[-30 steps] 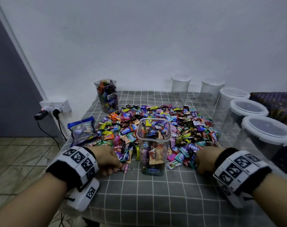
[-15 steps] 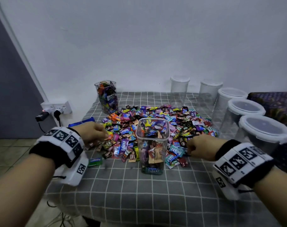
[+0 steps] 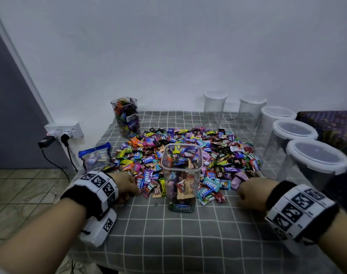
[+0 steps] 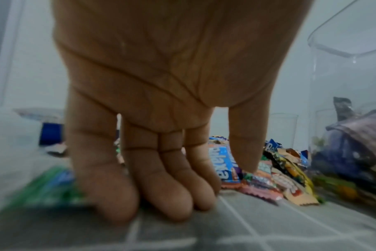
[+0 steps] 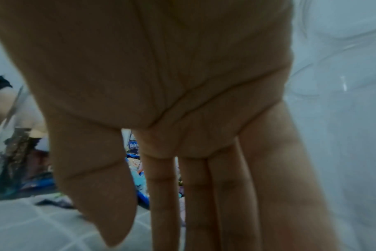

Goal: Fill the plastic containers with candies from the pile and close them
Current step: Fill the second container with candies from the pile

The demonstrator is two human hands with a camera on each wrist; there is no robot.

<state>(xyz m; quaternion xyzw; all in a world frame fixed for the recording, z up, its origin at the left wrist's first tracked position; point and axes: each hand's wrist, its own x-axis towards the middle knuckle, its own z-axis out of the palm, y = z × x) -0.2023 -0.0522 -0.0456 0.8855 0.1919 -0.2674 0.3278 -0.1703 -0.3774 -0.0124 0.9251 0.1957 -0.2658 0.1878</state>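
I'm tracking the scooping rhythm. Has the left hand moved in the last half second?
Yes. The left hand has come back toward the person, from beside the blue bag to the candy pile's near edge.

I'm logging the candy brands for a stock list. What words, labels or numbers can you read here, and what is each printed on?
"Relaxa": blue wrapper lying right of the open container.
"Relaxa": wrapper at that container's bottom.
"Relaxa": wrapper inside the filled container at the back left.
"mentos": orange wrapper in the pile.
Other wrappers: too small or blurred.
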